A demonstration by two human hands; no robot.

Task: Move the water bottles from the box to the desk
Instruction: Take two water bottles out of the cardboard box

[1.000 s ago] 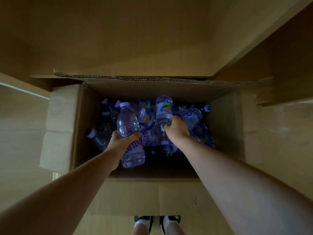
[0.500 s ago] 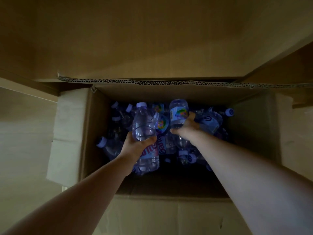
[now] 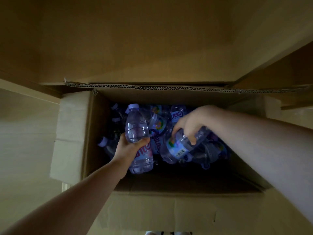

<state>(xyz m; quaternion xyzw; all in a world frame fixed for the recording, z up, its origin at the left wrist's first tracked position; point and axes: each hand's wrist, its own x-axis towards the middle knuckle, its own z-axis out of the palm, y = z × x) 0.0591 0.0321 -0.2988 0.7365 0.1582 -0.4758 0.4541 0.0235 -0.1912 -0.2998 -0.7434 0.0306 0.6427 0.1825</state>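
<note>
We hold two water bottles over the heap inside the box [image 3: 88, 133]. The left-hand bottle [image 3: 136, 129] stands nearly upright, cap toward the far wall of the box, and our left hand [image 3: 128, 150] is wrapped round its middle, just above the pink label. The right-hand bottle [image 3: 182, 145] lies tilted, its base pointing to the near wall and its cap end hidden under our right hand [image 3: 189, 126], whose fingers curl over its upper body from above. Both sit above the loose pile of bottles [image 3: 159, 124] that fills the far half of the box floor; the near half of the floor is dark and we cannot tell what lies there.

The step in hand, as we judge it, is lifting this pair clear of the box. To do it well we should raise both straight up until they pass the rim, keeping our forearms off the near wall and the left flap [image 3: 72, 126]. The right grip looks the weaker one, taken from above on a smooth tilted body, so we would do well to tighten it or turn the bottle upright before swinging away. The desk is not in view, so we must look up to find it before setting anything down.
</note>
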